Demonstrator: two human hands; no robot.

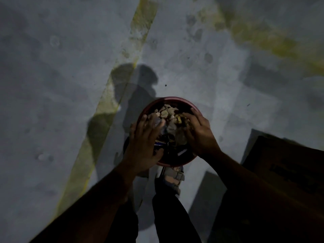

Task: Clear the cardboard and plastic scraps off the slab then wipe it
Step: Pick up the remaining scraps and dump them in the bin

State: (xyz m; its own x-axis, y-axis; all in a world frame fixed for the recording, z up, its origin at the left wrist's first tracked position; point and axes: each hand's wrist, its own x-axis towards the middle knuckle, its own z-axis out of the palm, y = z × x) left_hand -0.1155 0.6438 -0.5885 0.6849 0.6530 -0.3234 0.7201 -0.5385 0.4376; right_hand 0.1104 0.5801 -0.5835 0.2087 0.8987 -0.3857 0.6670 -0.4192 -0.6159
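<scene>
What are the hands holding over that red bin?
Both hands, left and right, press on scraps heaped in the bin; whether they grip any cannot be told.

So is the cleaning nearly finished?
Partly. Scraps already fill the red bin. Right now the left hand and right hand press them down. The slab isn't in view, so wiping looks not yet done.

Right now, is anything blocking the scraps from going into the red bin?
Nothing visible is. Both hands, left hand and right hand, press the scraps straight onto the pile inside the red bin, whose mouth is open.
</scene>
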